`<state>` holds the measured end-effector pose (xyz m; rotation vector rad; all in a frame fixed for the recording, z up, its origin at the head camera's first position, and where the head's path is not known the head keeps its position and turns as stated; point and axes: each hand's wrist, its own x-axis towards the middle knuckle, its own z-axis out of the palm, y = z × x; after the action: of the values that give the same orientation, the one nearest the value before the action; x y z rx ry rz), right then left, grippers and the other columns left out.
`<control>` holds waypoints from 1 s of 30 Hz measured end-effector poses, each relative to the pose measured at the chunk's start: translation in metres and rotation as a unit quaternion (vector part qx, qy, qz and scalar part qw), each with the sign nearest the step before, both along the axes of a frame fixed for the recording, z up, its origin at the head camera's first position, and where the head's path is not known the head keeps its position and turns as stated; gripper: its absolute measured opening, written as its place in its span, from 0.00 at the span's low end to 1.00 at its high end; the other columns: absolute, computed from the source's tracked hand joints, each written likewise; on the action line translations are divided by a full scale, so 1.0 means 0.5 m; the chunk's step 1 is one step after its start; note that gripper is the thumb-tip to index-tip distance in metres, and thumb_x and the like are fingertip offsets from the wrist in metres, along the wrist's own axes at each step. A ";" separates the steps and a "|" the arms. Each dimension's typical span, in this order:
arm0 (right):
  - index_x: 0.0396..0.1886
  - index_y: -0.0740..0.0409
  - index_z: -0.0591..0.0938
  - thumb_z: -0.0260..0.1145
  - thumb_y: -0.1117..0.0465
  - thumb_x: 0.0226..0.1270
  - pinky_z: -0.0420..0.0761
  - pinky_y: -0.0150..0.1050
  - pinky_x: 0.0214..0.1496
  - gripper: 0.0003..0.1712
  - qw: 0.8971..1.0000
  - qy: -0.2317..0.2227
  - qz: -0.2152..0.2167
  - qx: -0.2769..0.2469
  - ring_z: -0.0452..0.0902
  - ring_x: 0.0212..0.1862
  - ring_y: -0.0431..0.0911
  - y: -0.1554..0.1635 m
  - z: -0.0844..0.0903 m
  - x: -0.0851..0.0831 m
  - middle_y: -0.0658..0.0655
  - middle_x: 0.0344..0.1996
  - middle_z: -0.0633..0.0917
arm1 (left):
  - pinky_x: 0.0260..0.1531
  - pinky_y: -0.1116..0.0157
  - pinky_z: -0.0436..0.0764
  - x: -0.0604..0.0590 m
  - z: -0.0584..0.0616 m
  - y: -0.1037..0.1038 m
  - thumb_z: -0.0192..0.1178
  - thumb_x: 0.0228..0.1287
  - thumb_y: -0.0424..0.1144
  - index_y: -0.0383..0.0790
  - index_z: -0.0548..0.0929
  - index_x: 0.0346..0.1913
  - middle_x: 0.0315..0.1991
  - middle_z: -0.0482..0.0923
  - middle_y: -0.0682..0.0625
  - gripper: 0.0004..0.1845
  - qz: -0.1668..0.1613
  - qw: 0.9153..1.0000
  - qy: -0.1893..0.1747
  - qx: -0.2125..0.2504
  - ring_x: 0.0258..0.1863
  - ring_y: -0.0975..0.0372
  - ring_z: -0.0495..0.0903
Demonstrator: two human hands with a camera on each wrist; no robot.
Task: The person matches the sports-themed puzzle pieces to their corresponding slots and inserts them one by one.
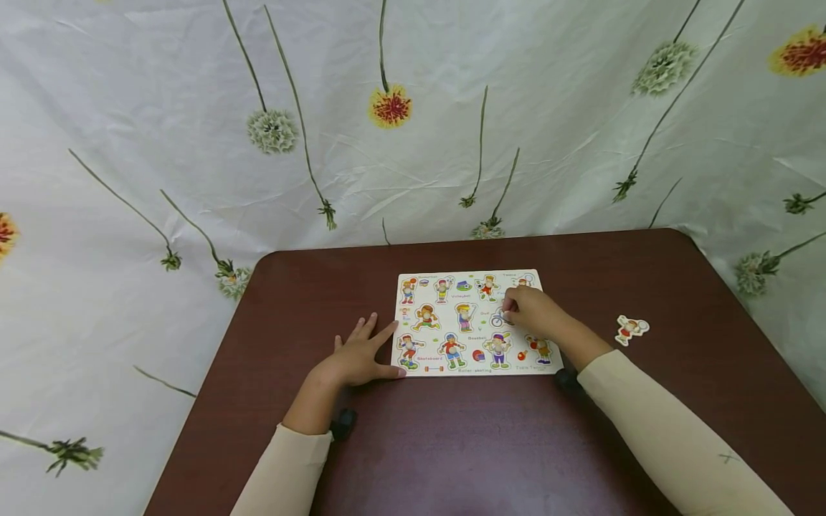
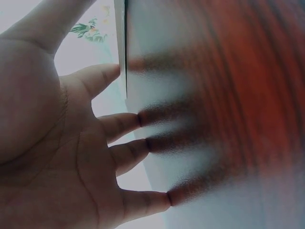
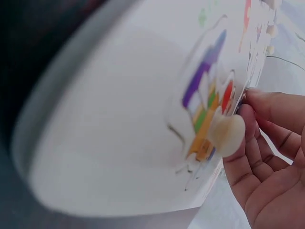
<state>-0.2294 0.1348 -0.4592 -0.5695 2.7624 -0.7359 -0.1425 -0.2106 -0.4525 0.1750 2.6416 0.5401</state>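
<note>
Keep left hand (image 1: 357, 356) flat on bench (image 1: 452, 444) at puzzle board's (image 1: 474, 322) nine o'clock edge, right hand (image 1: 532, 312) apparently pinching piece (image 3: 209, 119) near three o'clock; lift by the knob straight.

- The table (image 1: 452, 444) has a dark reddish-brown top that looks like wood veneer, smooth, with a faint sheen.
- The puzzle board (image 1: 476, 322) looks like flat, smooth wood or card, white with printed colour figures.
- The loose puzzle piece (image 1: 631, 329) has the same printed finish.
- The backdrop cloth (image 1: 413, 129) is thin, creased, matt fabric with printed flowers.
- The sleeves (image 1: 671, 437) look like soft matt cream knit.
</note>
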 end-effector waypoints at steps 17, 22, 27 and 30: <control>0.52 0.65 0.80 0.65 0.61 0.73 0.78 0.45 0.52 0.14 0.990 -0.067 -0.043 -0.119 0.79 0.48 0.51 0.027 -0.008 0.013 0.60 0.45 0.82 | 0.71 0.27 0.37 0.003 -0.002 0.000 0.69 0.59 0.62 0.58 0.52 0.82 0.84 0.35 0.40 0.52 0.001 1.000 0.001 0.002 0.83 0.43 0.34; 0.57 0.63 0.80 0.64 0.59 0.74 0.80 0.42 0.49 0.17 0.981 -0.057 -0.085 -0.162 0.81 0.51 0.53 0.036 -0.012 0.027 0.61 0.47 0.84 | 0.71 0.27 0.37 0.003 0.000 0.001 0.69 0.59 0.62 0.59 0.53 0.82 0.84 0.36 0.40 0.52 0.002 1.000 0.001 0.003 0.83 0.43 0.34; 0.60 0.65 0.78 0.64 0.61 0.74 0.78 0.36 0.48 0.19 0.968 -0.030 -0.123 -0.217 0.80 0.51 0.54 0.046 -0.004 0.041 0.64 0.49 0.83 | 0.71 0.27 0.37 0.003 0.002 0.004 0.69 0.59 0.62 0.58 0.52 0.82 0.84 0.36 0.40 0.52 -0.001 1.000 0.001 0.001 0.83 0.43 0.35; 0.60 0.66 0.78 0.65 0.62 0.73 0.77 0.31 0.46 0.20 0.959 -0.012 -0.136 -0.250 0.81 0.48 0.51 0.054 -0.001 0.045 0.65 0.49 0.83 | 0.71 0.27 0.37 0.003 0.002 0.004 0.69 0.59 0.62 0.58 0.52 0.82 0.84 0.36 0.40 0.53 0.000 1.000 0.001 0.000 0.83 0.43 0.35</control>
<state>-0.2071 0.1620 -0.4596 -0.2570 2.6554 -1.5134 -0.1411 -0.2087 -0.4513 0.1766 2.6440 0.5396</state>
